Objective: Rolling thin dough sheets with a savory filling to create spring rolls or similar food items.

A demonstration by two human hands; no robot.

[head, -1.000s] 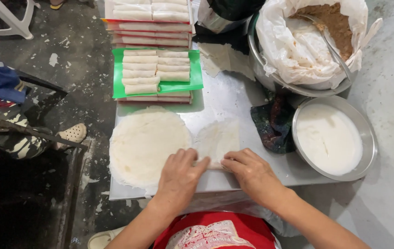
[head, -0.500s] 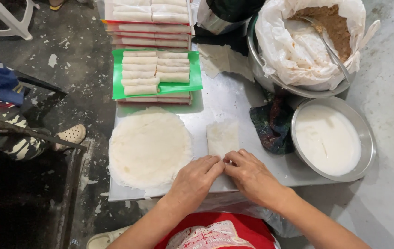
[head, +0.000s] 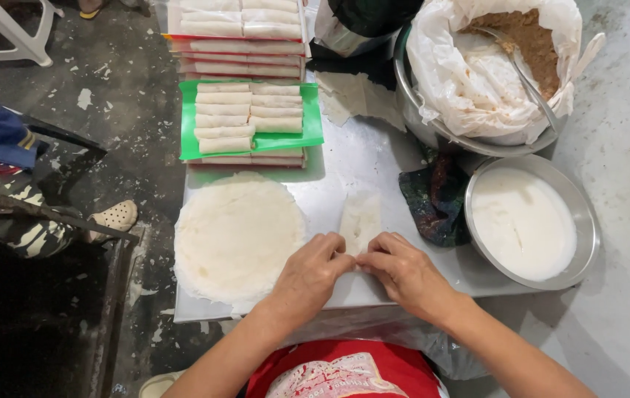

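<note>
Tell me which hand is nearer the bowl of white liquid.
Right. The right hand lies just left of the bowl, at the folded wrapper. The left hand sits farther left, beside the wrapper stack.

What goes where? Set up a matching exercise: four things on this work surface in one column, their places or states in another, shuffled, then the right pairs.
Things:
1. folded wrapper
2. stack of round wrappers
3. green tray of rolls
4. metal bowl of white liquid

Places or states:
A. far end, on stacked trays
B. right edge
C. under both hands' fingertips
D. flat, left of the hands

Pairs: 1-C, 2-D, 3-A, 4-B
</note>
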